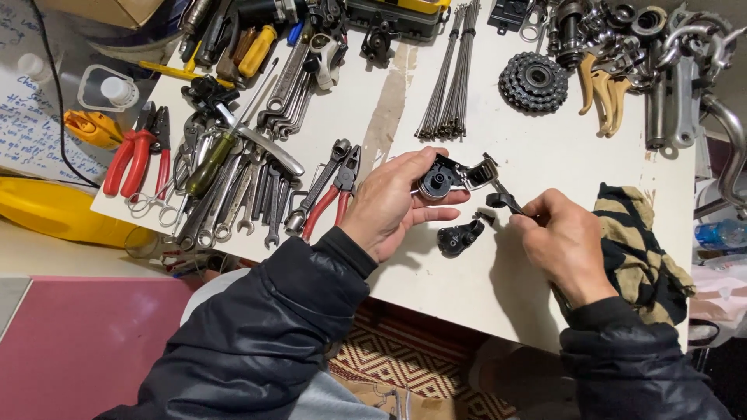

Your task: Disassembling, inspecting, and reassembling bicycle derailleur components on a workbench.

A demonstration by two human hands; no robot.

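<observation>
— Head view, item one: what do the hands have?

— I log the left hand (389,204) closed around a small black and silver bicycle mechanism (455,176), lifted just above the white table (545,155). Thumb under, fingers curled over its round black end. The right hand (566,237) is pinched shut on a thin dark tool (506,202), whose tip meets the silver end of the mechanism.

— Item two: loose parts near them?

— I see one black curved part (457,237) lying on the table between the two hands, just below the mechanism, touching neither hand. A tiny dark piece (486,215) sits just beside it; I cannot tell what it is.

— Item three: surroundings?

— Left of the left hand: red-handled pliers (331,198), then a spread of wrenches (233,198), a second pair of red-handled pliers (132,159) at the table edge. Above: a bundle of spokes (451,78) and a gear cluster (534,79). Top right: a heap of metal bicycle parts (646,47). Right of the right hand: a striped rag (638,241), touching the wrist. Both arms wear dark padded sleeves (264,334).
</observation>
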